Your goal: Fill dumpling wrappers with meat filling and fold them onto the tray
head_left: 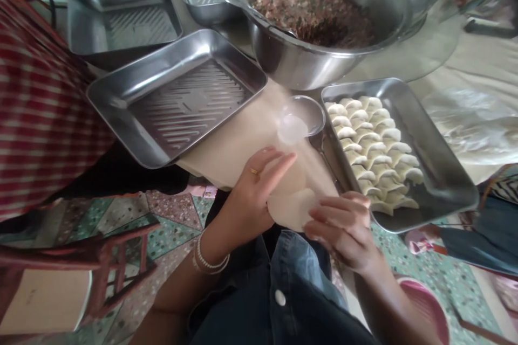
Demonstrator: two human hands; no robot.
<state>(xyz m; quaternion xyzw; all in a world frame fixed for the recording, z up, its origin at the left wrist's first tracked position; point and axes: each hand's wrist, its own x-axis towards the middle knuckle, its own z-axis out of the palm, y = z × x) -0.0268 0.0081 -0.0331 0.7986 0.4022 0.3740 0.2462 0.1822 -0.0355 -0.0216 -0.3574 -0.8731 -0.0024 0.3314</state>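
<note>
A thin, round dumpling wrapper (292, 209) is held up between my hands, just beyond the front of my denim clothing. My right hand (343, 226) pinches its right edge with bent fingers. At its left edge, my left hand (257, 188) bears the wrapper near the thumb side, with the upper fingers stretched forward. A small bowl (314, 113) with a whitish round patch stands beyond my hands. Next to it lies a dark metal utensil (329, 159), partly hidden. To the right, a metal tray (441, 172) holds rows of folded dumplings (374, 145).
A large steel bowl (291, 64) contains chopped meat filling (311, 11), with a spoon handle over its rim. Metal trays (178, 102) stand at the left and back. A plastic bag (473, 124) lies right. A person in a checked garment (40, 118) is close on the left.
</note>
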